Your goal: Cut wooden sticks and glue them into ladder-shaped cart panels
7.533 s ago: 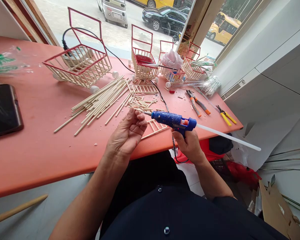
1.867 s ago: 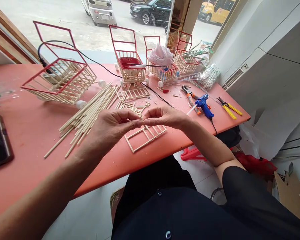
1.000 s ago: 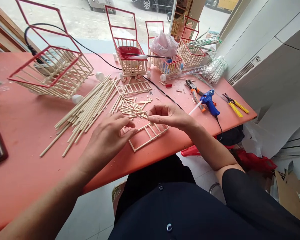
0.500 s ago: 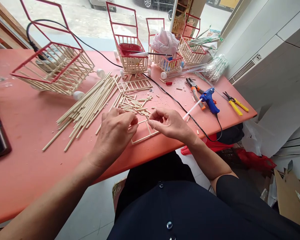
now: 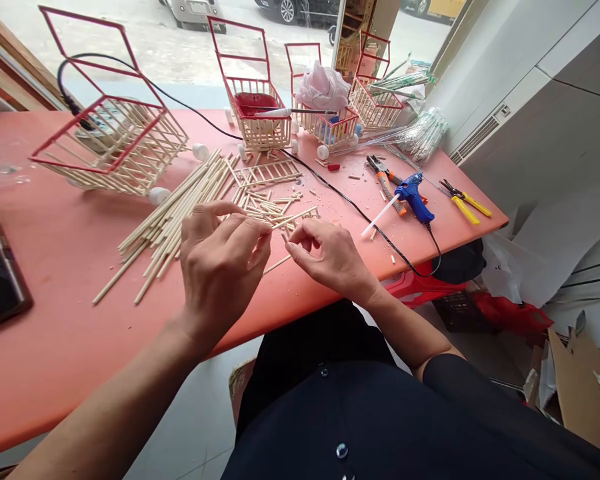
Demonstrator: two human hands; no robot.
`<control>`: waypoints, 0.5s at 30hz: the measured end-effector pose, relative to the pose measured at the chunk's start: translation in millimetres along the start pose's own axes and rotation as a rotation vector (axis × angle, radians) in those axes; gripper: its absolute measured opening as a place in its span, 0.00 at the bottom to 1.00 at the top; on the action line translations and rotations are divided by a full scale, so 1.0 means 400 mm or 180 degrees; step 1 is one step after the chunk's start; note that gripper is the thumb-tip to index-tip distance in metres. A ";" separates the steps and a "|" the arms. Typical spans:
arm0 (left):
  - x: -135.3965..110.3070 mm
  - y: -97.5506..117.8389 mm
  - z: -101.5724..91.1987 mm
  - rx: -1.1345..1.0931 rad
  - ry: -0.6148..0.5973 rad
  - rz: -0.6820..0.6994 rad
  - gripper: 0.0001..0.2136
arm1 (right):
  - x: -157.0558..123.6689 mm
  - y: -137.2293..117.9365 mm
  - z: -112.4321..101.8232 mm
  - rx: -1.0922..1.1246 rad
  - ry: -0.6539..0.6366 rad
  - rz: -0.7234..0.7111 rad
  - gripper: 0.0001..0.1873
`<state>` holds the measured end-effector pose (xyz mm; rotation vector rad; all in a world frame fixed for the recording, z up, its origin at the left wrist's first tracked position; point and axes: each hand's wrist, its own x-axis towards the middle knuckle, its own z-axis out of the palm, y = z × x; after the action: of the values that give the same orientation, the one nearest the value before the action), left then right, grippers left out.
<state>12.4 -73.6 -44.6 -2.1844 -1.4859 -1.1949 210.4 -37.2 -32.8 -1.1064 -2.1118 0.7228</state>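
My left hand (image 5: 223, 257) is closed in a pinch on the near end of a thin wooden stick (image 5: 296, 217), which slants up and to the right above the table. Close beside it, my right hand (image 5: 333, 257) is pinched shut at the thumb and fingertips, with a short piece of wooden stick (image 5: 285, 237) poking out of them. Between and below the hands a pale stick (image 5: 277, 265) shows in part; my right hand hides the rest. Just behind lies a heap of short cut sticks (image 5: 265, 203), with a ladder-like stick frame (image 5: 270, 173) beyond it.
Long sticks (image 5: 173, 223) lie left of the heap. Small stick carts with red rims (image 5: 113, 143) stand along the back. To the right are a blue glue gun (image 5: 414, 197), orange-handled pliers (image 5: 383, 180) and yellow-handled cutters (image 5: 465, 200). A black cable (image 5: 335, 193) crosses the table. A phone (image 5: 3, 273) lies far left.
My left hand has risen and turned, lifting a stick that was low over the table. My right hand has shifted slightly left. The whole view has tilted a little.
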 end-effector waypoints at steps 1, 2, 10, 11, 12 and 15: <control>-0.001 -0.001 0.000 0.0017 0.0053 0.0061 0.08 | 0.002 -0.003 -0.001 -0.0025 0.0004 -0.0022 0.08; -0.003 -0.003 0.001 0.0028 0.0111 0.0121 0.08 | 0.003 -0.005 -0.001 -0.0035 0.0015 -0.0041 0.08; -0.003 0.008 -0.025 0.0029 -0.0140 0.0069 0.08 | 0.013 -0.031 -0.005 -0.0056 -0.0041 0.0011 0.08; -0.002 0.012 -0.030 0.0035 -0.0213 0.0032 0.08 | 0.014 -0.034 -0.006 -0.0081 -0.0062 0.0043 0.08; 0.000 0.015 -0.034 0.0039 -0.0240 0.0002 0.08 | 0.016 -0.037 -0.005 -0.0106 -0.0077 0.0067 0.08; 0.005 0.021 -0.040 0.0072 -0.0205 -0.0071 0.08 | 0.021 -0.040 -0.004 -0.0149 -0.0086 0.0088 0.08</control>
<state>12.0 -85.7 -31.0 -2.2169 -1.5455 -1.1191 199.7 -37.9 -18.1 -1.1588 -2.1498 0.7082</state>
